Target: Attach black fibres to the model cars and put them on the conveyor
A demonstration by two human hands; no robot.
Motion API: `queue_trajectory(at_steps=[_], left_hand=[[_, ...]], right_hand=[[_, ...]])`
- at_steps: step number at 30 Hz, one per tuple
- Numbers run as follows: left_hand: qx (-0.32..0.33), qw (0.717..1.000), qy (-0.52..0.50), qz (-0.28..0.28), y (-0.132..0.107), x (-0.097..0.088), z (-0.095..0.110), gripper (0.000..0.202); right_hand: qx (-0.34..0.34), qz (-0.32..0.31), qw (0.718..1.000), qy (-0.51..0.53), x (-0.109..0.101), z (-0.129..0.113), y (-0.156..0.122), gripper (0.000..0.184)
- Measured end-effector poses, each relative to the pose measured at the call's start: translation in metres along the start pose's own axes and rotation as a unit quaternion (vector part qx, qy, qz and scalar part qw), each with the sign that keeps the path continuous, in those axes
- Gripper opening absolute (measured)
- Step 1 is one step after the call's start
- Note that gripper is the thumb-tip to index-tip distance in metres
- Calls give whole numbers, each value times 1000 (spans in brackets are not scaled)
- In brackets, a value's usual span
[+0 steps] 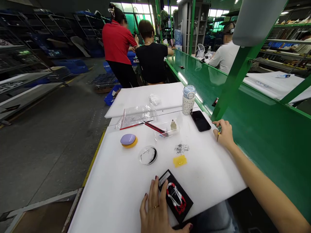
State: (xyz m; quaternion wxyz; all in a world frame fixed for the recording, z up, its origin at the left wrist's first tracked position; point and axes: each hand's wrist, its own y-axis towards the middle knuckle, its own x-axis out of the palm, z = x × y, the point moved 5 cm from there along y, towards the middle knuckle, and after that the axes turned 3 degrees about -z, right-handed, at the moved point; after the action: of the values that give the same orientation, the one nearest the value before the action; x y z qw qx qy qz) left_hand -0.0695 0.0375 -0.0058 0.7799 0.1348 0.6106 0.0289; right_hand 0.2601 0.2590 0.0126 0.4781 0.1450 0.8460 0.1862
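A small red, white and black model car (178, 198) sits on a black rectangular base (187, 203) with a silver label at one end. My left hand (155, 210) rests along the base's left side, fingers stretched out, thumb at its near corner. Over at the table's right edge, my right hand (225, 134) pinches a thin, pen-like tool (219, 132) with a dark and yellow end; its exact kind is unclear. Ahead of the base lie a yellow piece (179, 160), a scatter of short black strips (181, 148) and a round clear dish (148, 155) with black smears.
A purple-and-yellow oval item (128, 140), a clear tray (167, 131) with red-black tweezers (155, 127) and a small bottle (173, 125), plastic bags (138, 115), a phone (200, 121) and a tumbler (188, 101) lie ahead. A green post (227, 87) rises right. Co-workers are beyond.
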Motion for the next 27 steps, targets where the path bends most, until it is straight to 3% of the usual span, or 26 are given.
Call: queue_trajectory(at_steps=[8,14,16,19,22,27], left_hand=[[7,1000,0,14,1,0,-1,102],[48,998,-26,38,-3,0,-12,101],[64,996,-61,21,-4,-1,-16,104],[61,992,-111,1,-5,-4,-20,113],[63,992,-108,-3,-5,-6,-17,116],[62,993,-101,-17,-5,-5,-10,119]], right_hand=[[-38,-37,998,37,-1,-6,-7,22],[-14,77,993,91,-31,-22,-8,7],[-11,80,990,119,-32,-38,-5,24],[-43,20,988,150,-11,-79,5,42],[-88,-47,984,150,28,-122,20,42],[-87,-40,989,116,71,-162,46,38]])
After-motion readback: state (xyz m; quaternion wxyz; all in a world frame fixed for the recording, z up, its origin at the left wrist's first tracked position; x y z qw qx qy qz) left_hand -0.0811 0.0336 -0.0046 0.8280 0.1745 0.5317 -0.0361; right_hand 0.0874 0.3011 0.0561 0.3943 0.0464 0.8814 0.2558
